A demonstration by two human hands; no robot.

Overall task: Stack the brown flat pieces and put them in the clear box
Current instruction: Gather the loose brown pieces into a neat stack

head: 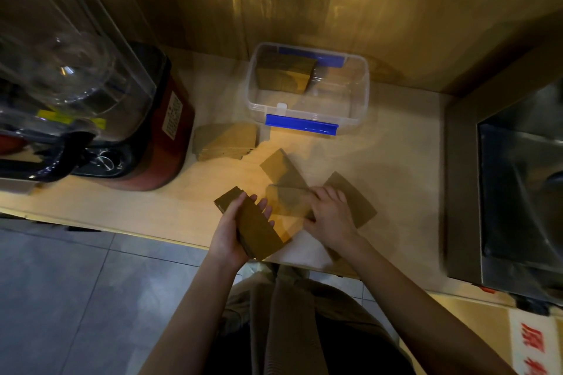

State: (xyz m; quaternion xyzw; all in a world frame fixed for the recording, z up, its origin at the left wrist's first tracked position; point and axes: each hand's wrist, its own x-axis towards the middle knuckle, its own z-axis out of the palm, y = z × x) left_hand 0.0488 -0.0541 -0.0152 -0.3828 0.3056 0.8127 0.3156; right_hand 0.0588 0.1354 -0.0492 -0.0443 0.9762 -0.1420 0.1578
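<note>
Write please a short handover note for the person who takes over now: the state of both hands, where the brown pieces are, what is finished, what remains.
Left hand: holds a stack of brown pieces.
Right hand: fingers pressing on loose pieces on the counter, no clear grasp.
Clear box: open, one stack already inside at its back left.
Another pile waits beside the blender.
Left: gather loose pieces, box both remaining stacks.
</note>
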